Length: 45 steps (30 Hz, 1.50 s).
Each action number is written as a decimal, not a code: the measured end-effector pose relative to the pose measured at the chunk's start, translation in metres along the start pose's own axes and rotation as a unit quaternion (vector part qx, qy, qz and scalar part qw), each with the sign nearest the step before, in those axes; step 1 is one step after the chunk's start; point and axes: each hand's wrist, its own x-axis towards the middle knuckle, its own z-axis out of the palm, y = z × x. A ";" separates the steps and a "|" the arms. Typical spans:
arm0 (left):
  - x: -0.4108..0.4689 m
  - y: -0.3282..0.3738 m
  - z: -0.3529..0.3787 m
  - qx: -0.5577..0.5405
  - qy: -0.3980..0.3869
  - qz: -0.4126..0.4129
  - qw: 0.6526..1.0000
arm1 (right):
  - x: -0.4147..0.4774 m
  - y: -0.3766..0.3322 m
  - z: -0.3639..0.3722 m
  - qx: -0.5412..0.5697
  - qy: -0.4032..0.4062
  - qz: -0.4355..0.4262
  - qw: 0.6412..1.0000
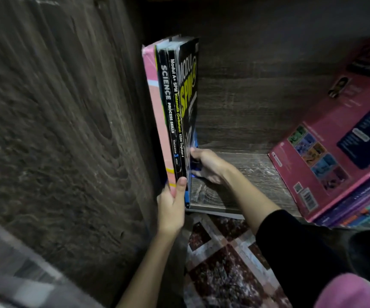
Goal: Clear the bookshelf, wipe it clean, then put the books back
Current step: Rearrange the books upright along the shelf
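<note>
Side panel [68, 130]: dark wood grain that fills the left of the view, blurred.
Books [168, 134]: four stand upright at the left end of the shelf, close to the side panel, spines facing out.
Pink book [155, 103]: the leftmost of the four.
Science book [165, 85]: black spine, just right of the pink book.
Modul book [173, 81]: black spine with white and yellow lettering, third in the row.
SPM book [189, 85]: the rightmost, with its black cover and big yellow letters turned to the open shelf; there is blue at its lower edge.
Left hand [171, 205]: it holds the books at the foot of their spines, thumb up on the spines, fingers round the left side.
Right hand [208, 166]: it is low against the SPM book's cover, with thumb tip and bent fingers touching it; I cannot tell whether it grips or only presses.
Shelf [253, 174]: a bare wooden board between the books and the pile.
Sleeve [291, 245]: black, on the right arm.
Floor [224, 263]: patterned in dark red and pale squares, below the shelf edge.
Pile [362, 207]: books lie stacked at the right end of the shelf, tilted in view.
Maroon book [339, 138]: on top of the pile, back cover up, barcode near its front corner.
</note>
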 end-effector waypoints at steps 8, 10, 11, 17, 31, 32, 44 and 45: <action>-0.002 -0.003 0.002 -0.008 0.016 -0.003 1.000 | -0.007 -0.005 -0.005 -0.077 0.003 0.008 0.997; -0.001 -0.003 0.003 -0.002 0.022 -0.015 1.000 | -0.009 -0.002 -0.004 -0.086 0.000 -0.001 0.996; -0.001 -0.003 0.003 -0.003 0.024 -0.019 1.000 | -0.010 0.000 -0.001 -0.095 0.004 -0.012 0.995; 0.001 -0.006 0.003 -0.020 0.004 -0.029 0.999 | -0.019 -0.022 0.005 -0.127 0.088 -0.260 0.953; -0.023 0.003 0.008 0.125 0.063 0.044 0.989 | -0.065 -0.080 0.018 -0.100 0.022 -0.290 0.952; -0.025 0.005 0.009 0.121 0.061 0.045 0.990 | -0.064 -0.082 0.019 -0.110 0.025 -0.285 0.952; -0.026 0.007 0.013 0.113 0.048 0.020 0.992 | -0.059 -0.016 0.007 -0.140 0.065 -0.145 0.977; -0.026 0.006 0.012 0.104 0.041 0.023 0.993 | -0.059 -0.005 0.004 -0.135 0.064 -0.111 0.982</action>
